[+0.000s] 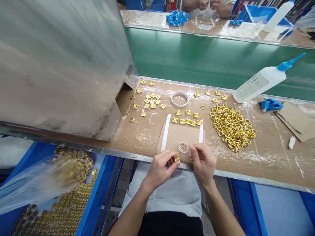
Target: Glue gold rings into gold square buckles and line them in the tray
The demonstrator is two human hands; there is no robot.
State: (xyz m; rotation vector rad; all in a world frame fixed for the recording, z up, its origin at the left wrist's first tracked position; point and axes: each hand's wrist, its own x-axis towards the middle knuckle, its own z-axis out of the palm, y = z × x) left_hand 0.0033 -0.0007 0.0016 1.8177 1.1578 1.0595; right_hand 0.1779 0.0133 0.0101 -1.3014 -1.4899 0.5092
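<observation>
Between the thumb and fingers of my left hand (162, 166) is a small gold square piece (177, 158), at the bench's front edge. My right hand (203, 161) pinches a thin stick (188, 147), whose tip reaches over a small round clear dish (182, 150). Under the dish lies a cardboard sheet (183, 133) with white tape strips at both sides. Rows of gold square pieces (187, 121) sit along its far edge. To the right is a heap of gold rings (232, 127). A white tape roll (179, 99) lies farther back.
A metal housing (61, 65) stands at the left. A white bottle with a blue nozzle (259, 83) leans at the back right. Blue bins (92, 196) flank me below the bench. A person's hands (209, 4) show across the green belt (197, 54).
</observation>
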